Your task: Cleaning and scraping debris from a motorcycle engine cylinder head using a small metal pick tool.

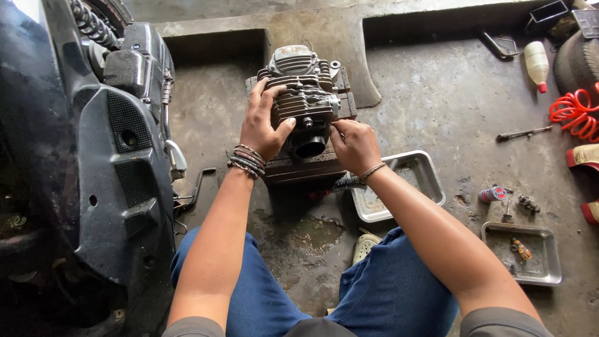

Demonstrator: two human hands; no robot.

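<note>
A grimy finned engine cylinder with its head [306,93] stands on a dark wooden block [306,168] on the concrete floor. Its round open bore faces me. My left hand [262,122] grips the fins on its left side, thumb across the front. My right hand [354,145] rests against its lower right side, fingers curled on something small that I cannot make out. Both wrists wear bracelets.
A black motorcycle body [93,162] fills the left. Right of the block lies a steel tray [399,184], and a second tray [523,253] holds small parts. Farther right are a white bottle [536,62], a red coiled hose [574,112], a long tool [523,133] and loose parts [493,194].
</note>
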